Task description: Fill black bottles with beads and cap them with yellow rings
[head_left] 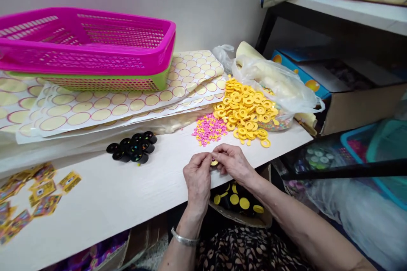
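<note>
My left hand (197,177) and my right hand (233,163) meet at the table's front edge. Their fingertips pinch a small yellow ring piece (214,162) between them. Both hands are closed on it. Just beyond them lies a small heap of pink and yellow beads (209,129). A bigger pile of yellow rings (244,112) sits to its right. A cluster of black round pieces (133,147) lies to the left of my hands. A silver bangle is on my left wrist.
Sheets of round stickers (104,108) carry stacked pink and green baskets (85,46). Yellow printed cards (34,197) lie at the left. A plastic bag (276,82) rests by the rings. A box with yellow-topped black pieces (240,203) stands below the white table (127,194).
</note>
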Motion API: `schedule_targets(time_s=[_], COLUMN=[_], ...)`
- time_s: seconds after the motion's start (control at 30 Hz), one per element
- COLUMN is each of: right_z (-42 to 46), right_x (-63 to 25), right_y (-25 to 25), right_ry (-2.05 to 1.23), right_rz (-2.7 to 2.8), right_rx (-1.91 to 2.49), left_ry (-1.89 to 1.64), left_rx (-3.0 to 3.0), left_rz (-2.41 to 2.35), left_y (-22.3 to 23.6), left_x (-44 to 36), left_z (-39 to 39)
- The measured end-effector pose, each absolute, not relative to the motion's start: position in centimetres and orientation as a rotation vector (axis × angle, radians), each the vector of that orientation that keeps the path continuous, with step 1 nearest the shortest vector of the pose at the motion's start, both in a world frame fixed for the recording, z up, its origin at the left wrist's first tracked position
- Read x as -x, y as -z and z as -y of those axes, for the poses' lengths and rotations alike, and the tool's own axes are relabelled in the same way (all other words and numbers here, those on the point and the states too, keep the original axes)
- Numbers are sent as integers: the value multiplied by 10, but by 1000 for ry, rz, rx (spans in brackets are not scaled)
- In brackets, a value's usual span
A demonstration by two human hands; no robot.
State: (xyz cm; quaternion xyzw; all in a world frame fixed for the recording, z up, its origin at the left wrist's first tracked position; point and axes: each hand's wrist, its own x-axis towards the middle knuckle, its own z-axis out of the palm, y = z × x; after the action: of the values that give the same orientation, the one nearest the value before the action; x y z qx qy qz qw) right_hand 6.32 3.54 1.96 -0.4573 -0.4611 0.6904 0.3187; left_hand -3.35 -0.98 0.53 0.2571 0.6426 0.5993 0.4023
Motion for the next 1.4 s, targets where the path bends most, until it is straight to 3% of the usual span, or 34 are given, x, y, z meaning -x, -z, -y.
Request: schedule_targets(time_s=[0.3,0.8,0.97,1.17,1.4], right_z=[-40,-26,-3,23,41], right_x=[-60,-68,-112,-161,-181], right_y=[-21,-15,-25,-24,-27], right_ry=[-1872,-1841,-1967,-2239,-1959], right_rz=[1038,1130,1027,896,1079], right_rx=[1260,1096,777,561,764], left_ry=[-1452,-1360,-1429,-1272,-1214], left_rx=[-496,-1160,-1402,-1913,-2299], left_rz=[-1575,-1458,-1417,-1280,-1161], left_y=[-16,-12,-26,-43,-30], left_x=[34,45,31,5,-28], left_z=[-4,22,38,61,70])
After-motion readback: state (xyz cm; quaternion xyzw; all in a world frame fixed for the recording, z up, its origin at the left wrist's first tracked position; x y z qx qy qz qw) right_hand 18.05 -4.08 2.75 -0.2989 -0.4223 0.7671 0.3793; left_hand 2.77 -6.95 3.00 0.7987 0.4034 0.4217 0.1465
